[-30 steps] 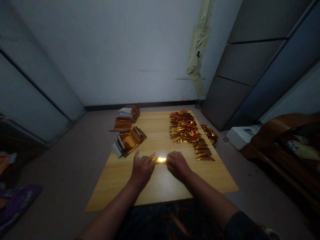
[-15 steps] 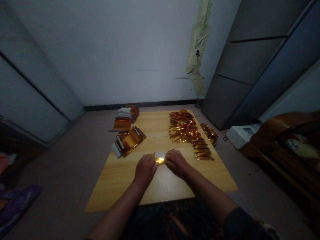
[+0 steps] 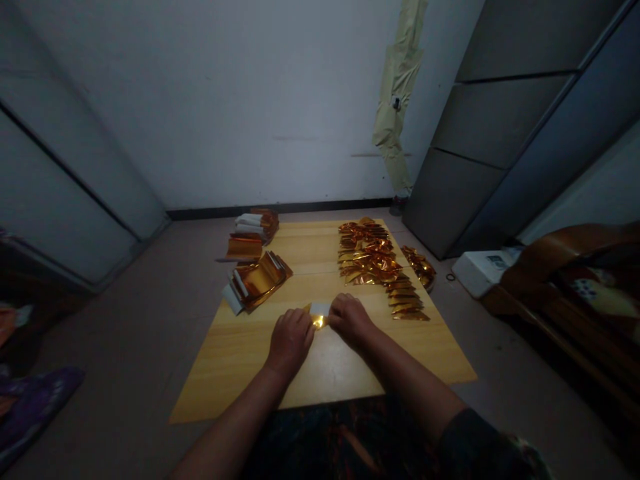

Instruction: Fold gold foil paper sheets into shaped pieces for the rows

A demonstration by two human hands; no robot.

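A small sheet of gold foil paper (image 3: pixel 319 313) with a white back lies on the wooden board (image 3: pixel 320 373) in front of me. My left hand (image 3: pixel 291 339) and my right hand (image 3: pixel 351 318) press on it from either side, fingers curled over its edges, and most of the sheet is hidden under them. A bundle of unfolded gold sheets (image 3: pixel 256 283) lies just beyond my left hand. A row of folded gold pieces (image 3: pixel 377 265) runs along the board beyond my right hand.
More stacks of gold and white paper (image 3: pixel 250 235) sit at the board's far left corner. A few folded pieces (image 3: pixel 421 266) lie off the right edge. A grey cabinet (image 3: pixel 500 127) stands at the right, a white box (image 3: pixel 483 272) on the floor beside it.
Both hands have drawn closer together over the sheet, so less of the foil shows between them than a second ago.
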